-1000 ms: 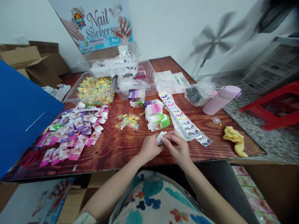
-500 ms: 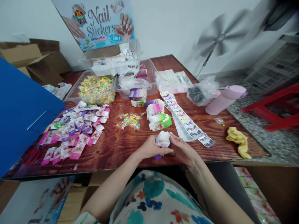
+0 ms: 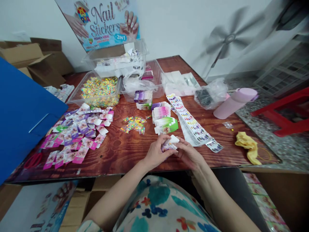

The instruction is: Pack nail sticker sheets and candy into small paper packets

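Biggest first: wood-grain table point(image 3: 127, 154), things spread all over it. Blue panel point(image 3: 26, 119) at the left. Clear tub point(image 3: 76, 92) toward the back, loaded with yellow-green wrapped pieces. In front of that, a heap of pink and purple packets point(image 3: 78, 129). Sticker strips point(image 3: 190, 124) run slantwise, right of centre; pink bottle point(image 3: 234, 104) leans farther right, as I see it. Left hand point(image 3: 155, 153) is curled round a small carton point(image 3: 168, 145), thumb and fingers closed on it; right hand point(image 3: 190, 154) pinches the same carton from the other side, near its white end. Carton's between both hands, near the table's front edge, just before the green flat carton point(image 3: 166, 125).
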